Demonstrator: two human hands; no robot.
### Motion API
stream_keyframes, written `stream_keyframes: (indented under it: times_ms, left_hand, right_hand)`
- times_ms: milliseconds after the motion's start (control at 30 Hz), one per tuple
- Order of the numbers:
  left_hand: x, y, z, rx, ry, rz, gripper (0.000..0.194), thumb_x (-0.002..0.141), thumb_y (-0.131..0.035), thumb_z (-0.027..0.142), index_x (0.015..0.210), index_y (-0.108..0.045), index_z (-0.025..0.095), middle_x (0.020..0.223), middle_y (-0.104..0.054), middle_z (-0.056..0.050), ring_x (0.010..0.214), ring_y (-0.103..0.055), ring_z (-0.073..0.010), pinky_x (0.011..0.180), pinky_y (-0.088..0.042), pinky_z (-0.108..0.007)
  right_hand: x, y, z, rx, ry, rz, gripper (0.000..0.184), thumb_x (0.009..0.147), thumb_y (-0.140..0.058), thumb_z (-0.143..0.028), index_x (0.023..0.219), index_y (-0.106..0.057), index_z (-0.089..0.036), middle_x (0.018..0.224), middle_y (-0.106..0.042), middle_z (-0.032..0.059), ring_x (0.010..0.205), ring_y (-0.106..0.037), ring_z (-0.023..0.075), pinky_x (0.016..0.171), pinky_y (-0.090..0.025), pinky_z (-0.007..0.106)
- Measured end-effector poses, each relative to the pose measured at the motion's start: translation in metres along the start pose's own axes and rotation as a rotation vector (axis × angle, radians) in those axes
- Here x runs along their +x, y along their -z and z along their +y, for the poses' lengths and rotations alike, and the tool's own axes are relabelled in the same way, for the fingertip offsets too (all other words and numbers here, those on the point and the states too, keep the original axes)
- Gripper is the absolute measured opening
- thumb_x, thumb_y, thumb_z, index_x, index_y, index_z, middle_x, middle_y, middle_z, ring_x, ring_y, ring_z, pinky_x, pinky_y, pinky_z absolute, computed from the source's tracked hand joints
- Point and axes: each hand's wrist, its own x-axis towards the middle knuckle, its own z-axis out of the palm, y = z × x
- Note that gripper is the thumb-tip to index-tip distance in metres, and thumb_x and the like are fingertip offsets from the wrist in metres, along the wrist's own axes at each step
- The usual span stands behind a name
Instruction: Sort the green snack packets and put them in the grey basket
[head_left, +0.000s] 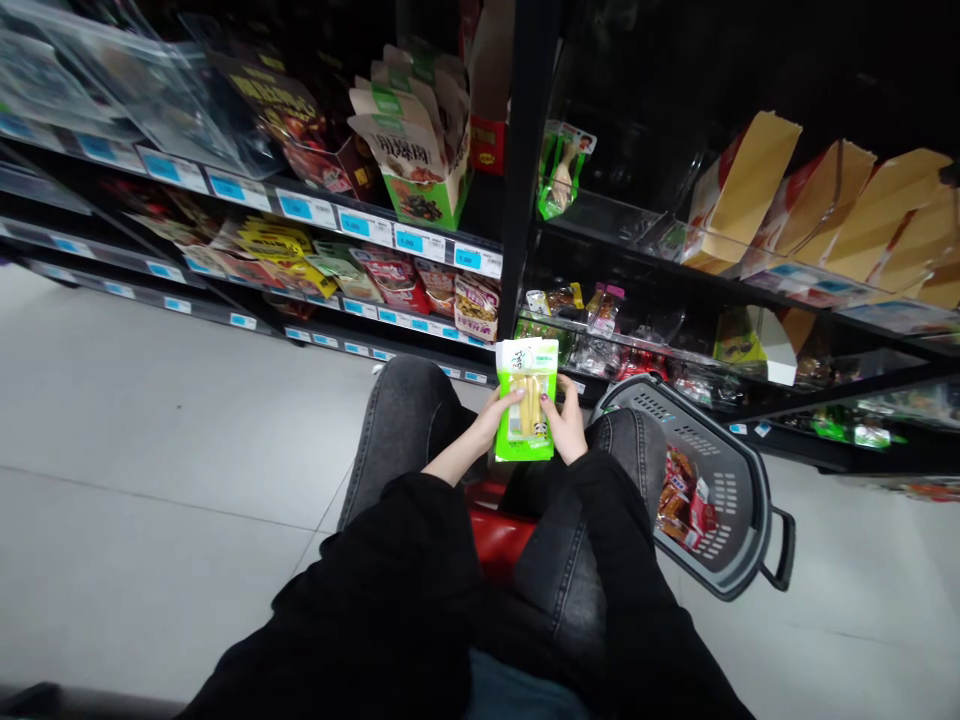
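Observation:
I hold a green snack packet [527, 398] upright in front of my knees, its clear window showing pale yellow sticks. My left hand [496, 412] grips its left edge with the fingers curled over the front. My right hand [567, 425] grips the right edge the same way. Both arms are in black sleeves, and my knees are in grey jeans. A grey shopping basket [739, 520] stands on the floor just right of my right knee, with red snack packets [681, 492] inside.
Dark store shelves with blue price tags [409, 241] run across the back, stocked with snack bags [439, 290] and open cardboard display boxes [420, 140]. A black shelf post [525, 170] rises ahead. Something red [496, 535] shows between my legs. Pale tiled floor [150, 440] lies to the left.

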Motion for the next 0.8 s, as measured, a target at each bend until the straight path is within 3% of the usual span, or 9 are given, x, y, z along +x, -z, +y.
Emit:
stream_keyframes:
  times_ms: [267, 533, 667, 800]
  left_hand:
    - [0.001, 0.001, -0.002, 0.010, -0.016, 0.004, 0.051, 0.059, -0.074, 0.027, 0.105, -0.059, 0.012, 0.093, -0.069, -0.011, 0.083, -0.066, -0.0257, 0.079, -0.050, -0.038]
    - [0.000, -0.001, 0.001, 0.018, -0.042, 0.038, 0.052, 0.057, -0.075, 0.027, 0.104, -0.059, 0.013, 0.094, -0.069, -0.011, 0.087, -0.065, -0.0269, 0.083, -0.048, -0.039]
    - [-0.001, -0.002, 0.000, 0.046, -0.079, 0.059, 0.053, 0.057, -0.075, 0.026, 0.106, -0.057, 0.015, 0.096, -0.068, -0.011, 0.087, -0.065, -0.0266, 0.083, -0.048, -0.039]
    - [-0.001, 0.001, -0.003, 0.101, -0.120, 0.046, 0.052, 0.059, -0.074, 0.027, 0.106, -0.056, 0.015, 0.096, -0.068, -0.011, 0.083, -0.065, -0.0251, 0.080, -0.049, -0.039]
  right_hand:
    - [0.001, 0.000, 0.006, -0.006, 0.006, 0.051, 0.041, 0.077, -0.052, -0.039, 0.110, -0.037, -0.020, 0.113, -0.048, 0.0084, 0.105, -0.049, 0.0187, 0.093, -0.039, 0.036]
    - [-0.004, -0.003, -0.003, -0.164, 0.077, 0.152, 0.025, 0.077, -0.052, -0.038, 0.093, -0.045, -0.020, 0.103, -0.042, 0.0084, 0.098, -0.047, 0.0185, 0.084, -0.044, 0.034]
    - [-0.004, 0.000, -0.010, -0.285, 0.116, 0.228, 0.023, 0.073, -0.057, -0.039, 0.082, -0.051, -0.019, 0.099, -0.044, 0.0080, 0.098, -0.046, 0.0203, 0.087, -0.041, 0.036]
    - [-0.004, 0.003, -0.010, -0.312, 0.093, 0.100, 0.021, 0.072, -0.058, -0.039, 0.078, -0.054, -0.019, 0.077, -0.054, 0.0016, 0.079, -0.049, 0.0175, 0.079, -0.041, 0.033]
